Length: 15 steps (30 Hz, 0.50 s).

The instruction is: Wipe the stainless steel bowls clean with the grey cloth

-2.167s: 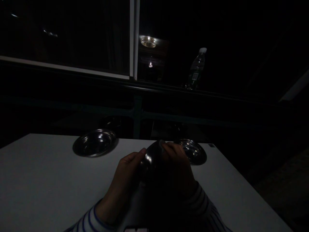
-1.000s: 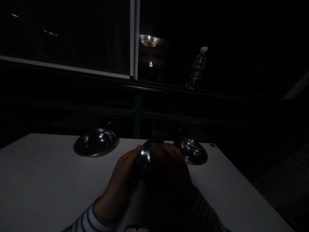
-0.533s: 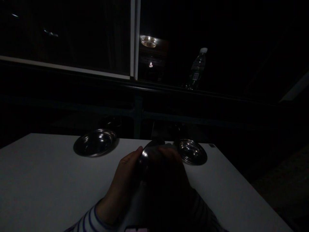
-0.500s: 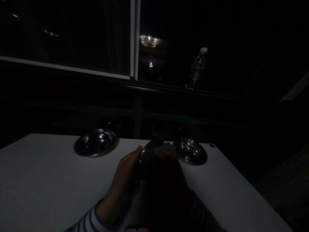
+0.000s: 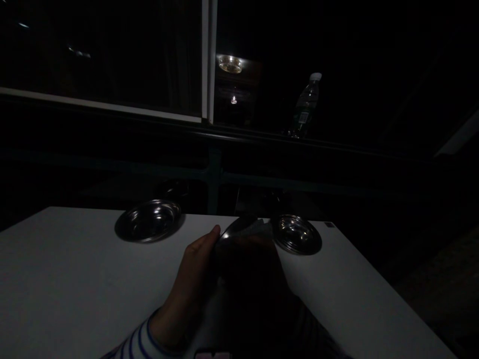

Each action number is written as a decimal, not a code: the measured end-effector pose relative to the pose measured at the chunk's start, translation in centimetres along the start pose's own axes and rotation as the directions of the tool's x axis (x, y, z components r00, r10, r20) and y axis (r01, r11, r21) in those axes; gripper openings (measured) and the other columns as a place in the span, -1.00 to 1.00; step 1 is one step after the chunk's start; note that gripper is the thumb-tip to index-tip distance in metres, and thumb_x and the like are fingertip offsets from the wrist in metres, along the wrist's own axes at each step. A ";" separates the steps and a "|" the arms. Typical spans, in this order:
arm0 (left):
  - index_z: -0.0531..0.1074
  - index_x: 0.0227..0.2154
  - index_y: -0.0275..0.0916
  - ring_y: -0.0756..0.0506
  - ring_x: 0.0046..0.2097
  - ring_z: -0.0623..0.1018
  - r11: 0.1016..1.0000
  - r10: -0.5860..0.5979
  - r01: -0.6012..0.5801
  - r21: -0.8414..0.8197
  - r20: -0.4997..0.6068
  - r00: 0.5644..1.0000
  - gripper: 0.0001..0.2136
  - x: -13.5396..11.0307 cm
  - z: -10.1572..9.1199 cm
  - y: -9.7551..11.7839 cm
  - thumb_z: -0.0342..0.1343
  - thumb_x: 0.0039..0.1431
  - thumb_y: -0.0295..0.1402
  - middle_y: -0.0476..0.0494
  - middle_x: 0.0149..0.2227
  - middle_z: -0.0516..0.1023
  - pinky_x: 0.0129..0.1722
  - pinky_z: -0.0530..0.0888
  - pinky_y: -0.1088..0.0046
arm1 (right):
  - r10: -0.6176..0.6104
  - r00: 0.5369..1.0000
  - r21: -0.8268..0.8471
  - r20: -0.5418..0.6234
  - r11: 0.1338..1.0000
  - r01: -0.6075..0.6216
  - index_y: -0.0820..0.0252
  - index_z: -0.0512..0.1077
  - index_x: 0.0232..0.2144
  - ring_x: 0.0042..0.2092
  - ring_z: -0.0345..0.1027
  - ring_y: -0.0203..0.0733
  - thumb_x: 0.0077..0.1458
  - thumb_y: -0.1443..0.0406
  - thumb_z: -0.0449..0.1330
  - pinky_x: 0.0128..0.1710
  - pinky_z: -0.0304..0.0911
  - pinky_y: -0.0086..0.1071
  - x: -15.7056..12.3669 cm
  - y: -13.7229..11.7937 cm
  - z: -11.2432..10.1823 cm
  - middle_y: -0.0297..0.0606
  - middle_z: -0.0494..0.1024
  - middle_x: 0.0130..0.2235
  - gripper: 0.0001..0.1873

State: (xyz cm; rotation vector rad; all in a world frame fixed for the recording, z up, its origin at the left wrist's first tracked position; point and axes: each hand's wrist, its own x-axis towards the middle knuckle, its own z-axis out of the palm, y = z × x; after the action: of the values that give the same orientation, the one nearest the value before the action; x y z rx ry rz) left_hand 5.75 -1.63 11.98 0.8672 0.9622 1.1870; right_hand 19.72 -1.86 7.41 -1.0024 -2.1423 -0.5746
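Note:
My left hand (image 5: 190, 276) is closed on the left edge of a shiny metal dish (image 5: 235, 227), thumb along its rim. The dish is tilted up above the table, and most of it is hidden by my hands and the dark. In deep shadow, my right hand (image 5: 256, 279) lies over the dish with a thin greyish cloth (image 5: 262, 229) showing beyond its fingers; whether it is fabric or paper is too dark to make out. On either side rest two more metal dishes, a left one (image 5: 149, 222) and a right one (image 5: 297, 234).
The white table (image 5: 75, 284) ends just behind the dishes. Beyond it, a clear bottle with a white cap (image 5: 307, 107) stands by the window frame (image 5: 208, 60). A phone-like edge (image 5: 213, 355) shows at the bottom. The room is very dark.
My right hand and the cloth have shifted slightly over the dish, baring more of its upper rim. My left hand stays in place.

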 end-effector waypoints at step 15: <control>0.31 -0.69 -0.24 0.04 -0.63 0.30 0.997 -0.022 0.024 0.071 -0.025 0.999 -0.66 0.1 0.4 -0.2 0.15 -0.11 -0.07 0.07 -0.71 0.30 -0.60 0.26 0.53 | 0.094 0.995 -0.034 -0.038 0.995 -0.095 0.19 0.35 -0.08 -0.12 0.20 -0.06 0.10 0.15 0.06 -0.16 0.13 -0.15 0.1 0.9 -1.0 -0.14 0.40 -0.12 -0.63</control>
State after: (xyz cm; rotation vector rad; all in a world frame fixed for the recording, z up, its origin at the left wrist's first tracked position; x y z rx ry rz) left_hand 6.18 -1.59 11.95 0.8973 1.0371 1.1517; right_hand 20.80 -1.89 8.29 -1.0983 -2.0471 -0.5830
